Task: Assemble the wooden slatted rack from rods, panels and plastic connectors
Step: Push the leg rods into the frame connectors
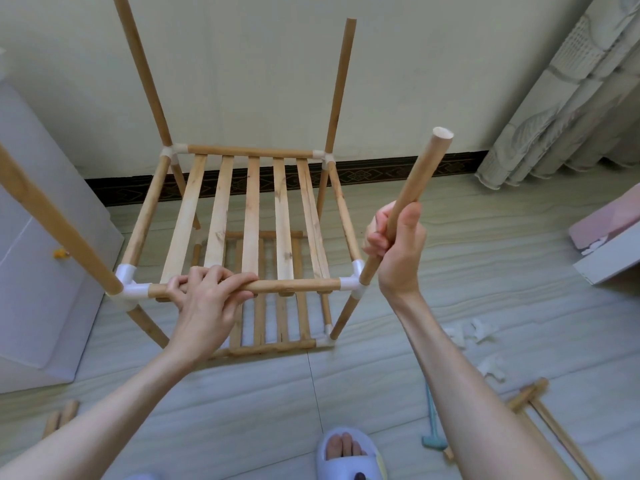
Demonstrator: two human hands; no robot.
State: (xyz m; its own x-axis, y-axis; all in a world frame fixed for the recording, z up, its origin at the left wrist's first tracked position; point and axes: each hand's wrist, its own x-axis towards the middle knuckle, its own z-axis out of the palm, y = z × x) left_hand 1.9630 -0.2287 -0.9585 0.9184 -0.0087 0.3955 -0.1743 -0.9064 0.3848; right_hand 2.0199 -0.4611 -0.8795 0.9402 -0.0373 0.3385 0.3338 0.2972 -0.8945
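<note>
A two-tier wooden rack stands on the floor; its upper slatted panel [251,216] sits in white plastic connectors at the corners. My left hand [207,296] grips the panel's front rail [294,285]. My right hand [394,244] grips an upright rod [419,171] whose lower end sits at the front right connector [355,284]. Three other upright rods rise from the remaining corners: rear left [145,71], rear right [341,84] and front left [52,220]. The lower slatted panel [273,327] shows beneath.
A white box [45,271] stands at the left. Loose white connectors [481,336] lie on the floor at the right, with a slatted panel part [540,407] and a teal mallet [431,424] near it. Short rods [62,415] lie bottom left. My slippered foot [346,448] is below.
</note>
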